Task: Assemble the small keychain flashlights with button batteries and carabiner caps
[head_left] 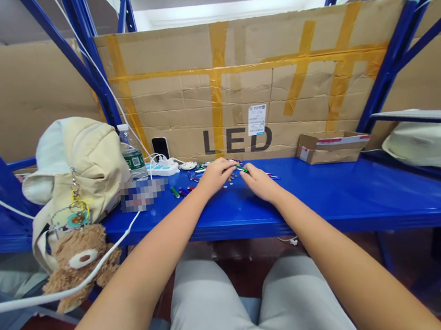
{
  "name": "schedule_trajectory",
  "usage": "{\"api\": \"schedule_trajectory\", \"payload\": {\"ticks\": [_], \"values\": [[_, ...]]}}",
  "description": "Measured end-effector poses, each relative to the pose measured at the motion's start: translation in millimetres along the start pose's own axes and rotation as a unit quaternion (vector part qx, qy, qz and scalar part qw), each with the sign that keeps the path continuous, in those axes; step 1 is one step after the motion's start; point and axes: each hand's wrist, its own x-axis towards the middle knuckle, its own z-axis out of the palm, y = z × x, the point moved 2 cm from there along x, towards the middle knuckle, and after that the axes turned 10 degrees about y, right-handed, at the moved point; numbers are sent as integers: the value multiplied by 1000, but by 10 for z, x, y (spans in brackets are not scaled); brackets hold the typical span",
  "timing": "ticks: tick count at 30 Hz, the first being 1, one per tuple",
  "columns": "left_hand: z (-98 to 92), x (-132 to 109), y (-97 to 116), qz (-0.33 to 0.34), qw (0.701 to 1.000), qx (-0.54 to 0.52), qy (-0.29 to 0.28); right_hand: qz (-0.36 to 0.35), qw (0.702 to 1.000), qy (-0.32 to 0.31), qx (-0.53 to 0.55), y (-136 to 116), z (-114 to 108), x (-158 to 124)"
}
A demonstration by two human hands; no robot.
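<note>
A small green pen [242,169] is held between my two hands above the blue table. The fingers of my right hand [259,183] are closed around its right end. My left hand [217,176] has its fingers bent and pressed together at the other end, where a silvery part shows. Under and beside my hands lie several loose pens and pen parts, among them a green piece [175,192] and a blue piece [184,191] left of my left hand. More pens behind my fingers are partly hidden. A few tiny pieces [226,186] lie between my wrists.
Left on the blue table [337,189] stand a cream backpack [93,157] with a teddy bear [83,261], a water bottle [132,153], a power strip [162,167] and a phone [160,147]. A white cable [98,275] crosses in front. An open cardboard box [331,150] sits back right, before a cardboard wall [183,106].
</note>
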Motion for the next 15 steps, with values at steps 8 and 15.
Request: {"api": "schedule_trajectory", "payload": {"ticks": [8,15], "values": [[10,-16,89,-61,997,-21,-41,-92,902,5,-422,-129,89,-33],[10,-22,58,-134,985,-104,-38,-29,928,7,-373,-70,3,3]]}}
